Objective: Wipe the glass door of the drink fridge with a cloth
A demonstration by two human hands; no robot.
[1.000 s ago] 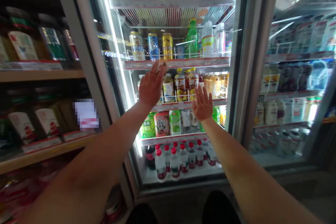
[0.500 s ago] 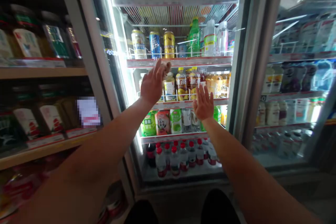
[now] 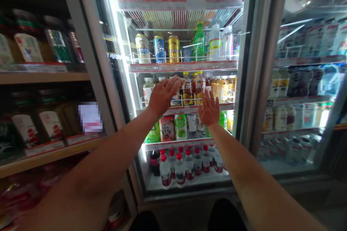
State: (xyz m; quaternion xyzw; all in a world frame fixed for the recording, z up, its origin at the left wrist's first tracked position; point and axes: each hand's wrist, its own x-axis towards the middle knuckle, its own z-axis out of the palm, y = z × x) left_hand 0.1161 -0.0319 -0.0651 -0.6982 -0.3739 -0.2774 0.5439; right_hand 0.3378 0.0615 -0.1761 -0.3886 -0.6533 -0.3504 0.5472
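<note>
My left hand (image 3: 163, 95) is pressed toward the glass door of a lit drinks fridge, its fingers over a pale crumpled cloth (image 3: 181, 79). Only the cloth's edge shows past my fingertips; the rest is hidden under the hand. Lower and to the right, my right hand (image 3: 208, 109) lies flat against the glass with the fingers stretched and nothing in it. Behind the glass, between the hands, stand brown tea bottles (image 3: 199, 83) with yellow caps. Green and red drink cartons (image 3: 180, 127) fill the shelf below them.
A metal door frame (image 3: 261, 61) separates this fridge from another at right. Wooden shelves (image 3: 43, 77) with dark bottles stand close on the left. Red-capped water bottles (image 3: 180, 169) occupy the fridge bottom. Cans (image 3: 174, 48) stand on a higher shelf.
My left hand has slid right and down across the glass with the cloth. My right hand has stayed nearly in place. The view has tilted up slightly.
</note>
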